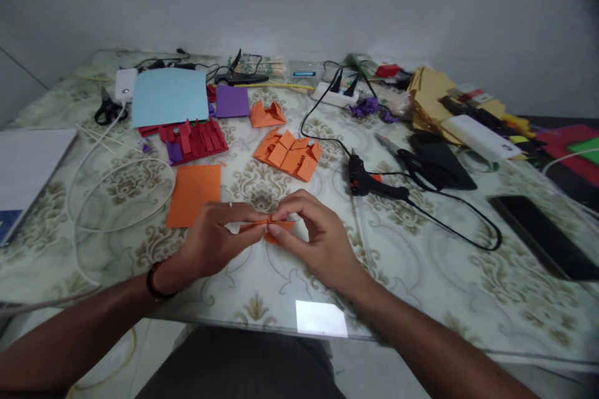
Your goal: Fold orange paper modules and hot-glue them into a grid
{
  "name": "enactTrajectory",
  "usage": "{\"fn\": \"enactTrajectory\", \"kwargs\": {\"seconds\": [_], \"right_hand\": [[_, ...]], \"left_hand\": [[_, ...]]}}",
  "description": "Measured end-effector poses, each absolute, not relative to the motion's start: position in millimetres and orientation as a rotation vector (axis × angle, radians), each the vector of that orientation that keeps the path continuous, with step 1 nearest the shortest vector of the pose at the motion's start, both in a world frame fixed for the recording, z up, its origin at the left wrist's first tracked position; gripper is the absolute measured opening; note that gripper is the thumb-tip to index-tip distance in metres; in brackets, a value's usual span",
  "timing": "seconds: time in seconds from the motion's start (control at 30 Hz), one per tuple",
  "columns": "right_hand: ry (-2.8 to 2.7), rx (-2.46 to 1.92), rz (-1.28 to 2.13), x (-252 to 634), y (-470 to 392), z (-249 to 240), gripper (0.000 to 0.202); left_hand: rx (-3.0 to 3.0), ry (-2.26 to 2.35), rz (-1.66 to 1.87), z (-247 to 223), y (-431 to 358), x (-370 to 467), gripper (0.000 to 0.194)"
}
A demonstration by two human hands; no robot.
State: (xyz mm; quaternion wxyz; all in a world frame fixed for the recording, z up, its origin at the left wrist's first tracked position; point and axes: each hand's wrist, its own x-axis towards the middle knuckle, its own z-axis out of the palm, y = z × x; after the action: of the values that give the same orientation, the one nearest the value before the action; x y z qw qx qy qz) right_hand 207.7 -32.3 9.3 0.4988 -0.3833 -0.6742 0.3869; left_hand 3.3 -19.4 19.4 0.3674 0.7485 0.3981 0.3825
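Between my two hands is a small folded piece of orange paper (272,237), held just above the table's near half. My left hand (219,234) pinches its left side, with thumb and fingers closed. On the other side my right hand (314,235) grips the paper between thumb and fingertips. The fingers partly cover its folds. Left of my hands lies a flat orange paper sheet (196,193). Farther back, a folded orange paper piece (291,154) rests near another folded orange piece (267,114).
A black glue gun (369,182) with a looping cord lies right of my hands, near black scissors (416,165) and a phone (545,237). Red folded paper strips (199,140), a light blue sheet (169,98) and a purple square (233,101) lie back left. A white cable (75,199) curls leftward.
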Motion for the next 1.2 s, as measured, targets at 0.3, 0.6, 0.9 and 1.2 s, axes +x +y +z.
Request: {"fn": "enactTrajectory", "kwargs": {"seconds": [0.3,0.6,0.9,1.2], "right_hand": [[-1.63,-0.978,0.964,209.3,-29.5,12.1,0.007],[-1.603,-1.058,1.065,212.0,-26.7,10.5,0.003],[-1.56,-1.052,1.145,213.7,-26.2,12.2,0.001],[-1.548,-1.105,1.17,210.6,-26.4,9.7,0.007]], "left_hand": [[1.728,1.071,0.838,18.9,-18.1,2.3,0.011],[1.686,1.075,0.747,18.6,-14.5,2.5,0.017],[1.756,1.07,0.77,25.1,-17.0,1.3,0.023],[1.722,1.085,0.731,23.0,-15.0,-0.4,0.021]]}}
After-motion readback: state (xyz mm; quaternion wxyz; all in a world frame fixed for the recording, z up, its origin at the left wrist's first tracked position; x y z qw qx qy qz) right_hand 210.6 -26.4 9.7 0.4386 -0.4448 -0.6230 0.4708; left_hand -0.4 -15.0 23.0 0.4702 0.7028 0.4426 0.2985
